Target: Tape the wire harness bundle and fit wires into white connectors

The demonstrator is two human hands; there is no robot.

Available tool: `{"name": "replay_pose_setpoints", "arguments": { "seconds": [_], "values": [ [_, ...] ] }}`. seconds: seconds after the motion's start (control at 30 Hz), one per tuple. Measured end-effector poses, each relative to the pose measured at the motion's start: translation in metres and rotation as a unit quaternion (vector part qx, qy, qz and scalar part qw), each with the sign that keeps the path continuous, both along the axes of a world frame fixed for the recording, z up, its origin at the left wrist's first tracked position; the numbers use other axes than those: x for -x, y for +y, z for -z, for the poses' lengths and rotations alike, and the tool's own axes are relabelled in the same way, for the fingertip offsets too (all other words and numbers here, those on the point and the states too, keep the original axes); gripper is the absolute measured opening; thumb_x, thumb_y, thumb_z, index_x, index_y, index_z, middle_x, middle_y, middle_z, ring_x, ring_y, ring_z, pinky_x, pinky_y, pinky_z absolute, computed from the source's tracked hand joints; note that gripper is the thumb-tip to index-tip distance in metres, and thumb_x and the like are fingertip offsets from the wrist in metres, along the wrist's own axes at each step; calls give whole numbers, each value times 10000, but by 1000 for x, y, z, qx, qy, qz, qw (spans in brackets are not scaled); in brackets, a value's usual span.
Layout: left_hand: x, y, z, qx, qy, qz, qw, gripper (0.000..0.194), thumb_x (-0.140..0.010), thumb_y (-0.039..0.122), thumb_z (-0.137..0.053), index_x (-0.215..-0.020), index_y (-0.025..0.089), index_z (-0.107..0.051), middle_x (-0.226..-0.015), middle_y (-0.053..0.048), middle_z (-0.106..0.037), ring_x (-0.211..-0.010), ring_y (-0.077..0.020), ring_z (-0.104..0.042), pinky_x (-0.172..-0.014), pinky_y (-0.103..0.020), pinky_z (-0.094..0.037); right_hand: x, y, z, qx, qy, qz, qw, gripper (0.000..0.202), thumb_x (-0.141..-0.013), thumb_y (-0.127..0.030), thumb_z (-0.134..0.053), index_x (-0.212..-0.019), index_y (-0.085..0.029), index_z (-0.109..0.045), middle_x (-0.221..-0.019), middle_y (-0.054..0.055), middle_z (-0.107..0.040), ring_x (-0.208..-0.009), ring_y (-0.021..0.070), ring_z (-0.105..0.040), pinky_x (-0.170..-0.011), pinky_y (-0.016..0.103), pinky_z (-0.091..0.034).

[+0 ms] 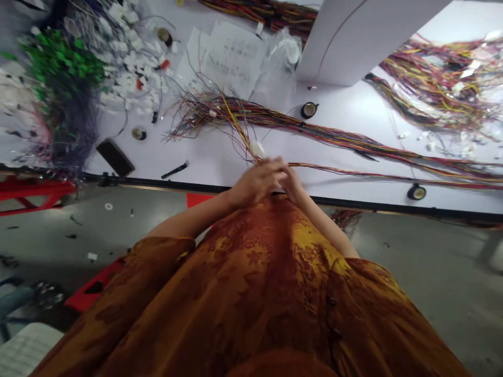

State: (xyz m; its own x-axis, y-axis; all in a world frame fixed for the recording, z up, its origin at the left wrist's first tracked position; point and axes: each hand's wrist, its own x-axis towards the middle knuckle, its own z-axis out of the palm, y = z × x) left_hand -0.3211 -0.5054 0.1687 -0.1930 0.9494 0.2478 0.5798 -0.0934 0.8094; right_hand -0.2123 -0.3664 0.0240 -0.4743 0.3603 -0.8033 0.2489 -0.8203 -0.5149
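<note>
Both hands meet over the table's front edge, in the middle of the head view. My left hand [259,180] has its fingers bent around a thin bundle of wires [322,168], close to a white connector [257,149]. My right hand [291,183] touches it from the right, fingers closed on the same bundle. The bundle runs off to the right along the edge, and loose yellow and dark wire ends [236,123] fan out up and left of the hands. Behind lies a thicker wire bundle [275,118]. Blur hides the fingertips.
On the white table [204,162] are a phone [115,157], tape rolls [309,110], a black strip [175,170], paper sheets [233,57] and a plastic bag [281,63]. Green connectors [65,63] and white ones pile up at left. A white panel [346,42] stands behind.
</note>
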Motion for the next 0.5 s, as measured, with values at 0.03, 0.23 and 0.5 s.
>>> {"name": "replay_pose_setpoints", "arguments": {
  "seconds": [0.03,0.23,0.5],
  "values": [
    [8,-6,0,8,-8,-62,998,334,-975,464,-512,-1247,294,-607,-1387,-94,-602,-1392,-251,-487,-1165,-487,-390,2,-1,0,10,-14,24,1000,155,-950,-208,-457,-856,-199,-580,-690,-5,-683,-704,119,-678,-734,240,-561],
    [15,-39,42,152,-139,-244,948,760,-743,798,-603,-1207,196,-592,-1250,-171,-642,-1229,-325,-601,-1003,-490,-505,14,0,-6,72,-3,91,993,199,-976,-189,-448,-841,-193,-595,-699,-11,-707,-699,123,-712,-738,266,-576],
    [37,-72,44,12,-145,-515,845,469,-906,677,-506,-970,220,-592,-831,-12,-645,-744,-129,-650,-737,-315,-517,8,-2,-8,75,23,106,991,249,-1022,-254,-412,-865,-213,-602,-726,-19,-716,-734,112,-723,-772,251,-578]
  ]
}}
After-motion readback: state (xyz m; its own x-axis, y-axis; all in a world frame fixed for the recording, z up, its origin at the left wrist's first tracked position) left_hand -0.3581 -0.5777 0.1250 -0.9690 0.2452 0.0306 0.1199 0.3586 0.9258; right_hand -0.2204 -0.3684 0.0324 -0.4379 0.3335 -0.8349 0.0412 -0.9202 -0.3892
